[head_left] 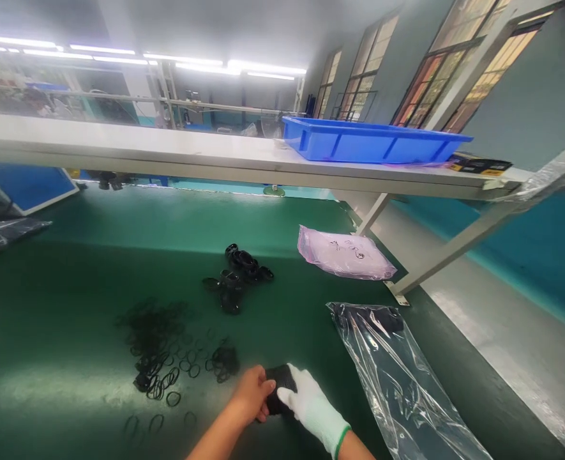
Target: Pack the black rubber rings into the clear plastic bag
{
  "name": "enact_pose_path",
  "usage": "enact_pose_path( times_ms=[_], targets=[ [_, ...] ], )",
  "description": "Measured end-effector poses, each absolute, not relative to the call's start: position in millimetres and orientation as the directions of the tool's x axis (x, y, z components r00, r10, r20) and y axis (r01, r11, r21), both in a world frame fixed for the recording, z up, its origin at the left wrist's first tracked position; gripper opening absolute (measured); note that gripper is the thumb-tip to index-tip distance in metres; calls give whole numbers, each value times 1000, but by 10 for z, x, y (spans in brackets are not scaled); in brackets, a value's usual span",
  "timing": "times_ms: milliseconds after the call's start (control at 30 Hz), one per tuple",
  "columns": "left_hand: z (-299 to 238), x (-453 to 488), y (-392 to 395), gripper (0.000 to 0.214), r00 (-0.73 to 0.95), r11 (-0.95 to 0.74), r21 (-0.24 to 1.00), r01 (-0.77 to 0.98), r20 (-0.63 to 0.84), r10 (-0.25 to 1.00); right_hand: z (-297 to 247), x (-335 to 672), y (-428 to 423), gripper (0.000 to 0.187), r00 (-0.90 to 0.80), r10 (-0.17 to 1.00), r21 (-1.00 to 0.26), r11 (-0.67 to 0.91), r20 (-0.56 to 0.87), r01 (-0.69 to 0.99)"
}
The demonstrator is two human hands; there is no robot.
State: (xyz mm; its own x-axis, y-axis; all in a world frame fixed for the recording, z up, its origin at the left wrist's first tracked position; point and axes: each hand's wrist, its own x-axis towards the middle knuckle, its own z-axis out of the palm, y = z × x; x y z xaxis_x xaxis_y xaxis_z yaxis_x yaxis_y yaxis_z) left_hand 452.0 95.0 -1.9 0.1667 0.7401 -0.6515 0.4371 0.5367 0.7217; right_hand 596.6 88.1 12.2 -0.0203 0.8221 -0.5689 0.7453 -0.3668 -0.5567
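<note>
Low in the view, both of my hands close on a small black ribbed part (280, 383) just above the green table. My left hand (252, 395) is bare, and its fingers curl round the part's left side. My right hand (311, 406) wears a white glove with a green cuff and grips the part from the right. Several thin black rubber rings (167, 370) lie scattered on the table to the left of my hands. A cluster of black round parts (238, 275) sits farther back near the middle.
A clear plastic bag (397, 383) with dark contents lies to the right. A pink bag (344, 254) rests farther back. A white shelf (167, 153) spans above the green table (71, 383), carrying a blue tray (373, 140). A slanted shelf brace (454, 246) stands at the right.
</note>
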Motion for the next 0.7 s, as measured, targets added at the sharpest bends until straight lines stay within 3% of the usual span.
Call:
enact_pose_path(
  times_ms=[233, 367, 433, 567, 700],
  targets=[
    [8, 4441, 1002, 18, 158, 457, 678, 576, -641, 751, 192, 5822, 871, 67, 92, 802, -464, -430, -590, 774],
    [172, 4024, 1339, 12, -6, 261, 581, 771, -403, 915, 188, 5825, 881, 71, 109, 788, -443, -448, -606, 777],
    [261, 3819, 1599, 22, -49, 169, 496, 852, -246, 968, 186, 5839, 889, 71, 110, 781, -439, -455, -615, 775],
    [353, 3669, 2096, 28, 77, -21, 370, 929, -137, 988, 156, 5852, 903, 73, 106, 768, -427, -459, -631, 779],
    [428, 3684, 2269, 16, 184, -106, 375, 921, -177, 967, 102, 5838, 895, 75, 127, 773, -414, -462, -621, 784]
  ],
)
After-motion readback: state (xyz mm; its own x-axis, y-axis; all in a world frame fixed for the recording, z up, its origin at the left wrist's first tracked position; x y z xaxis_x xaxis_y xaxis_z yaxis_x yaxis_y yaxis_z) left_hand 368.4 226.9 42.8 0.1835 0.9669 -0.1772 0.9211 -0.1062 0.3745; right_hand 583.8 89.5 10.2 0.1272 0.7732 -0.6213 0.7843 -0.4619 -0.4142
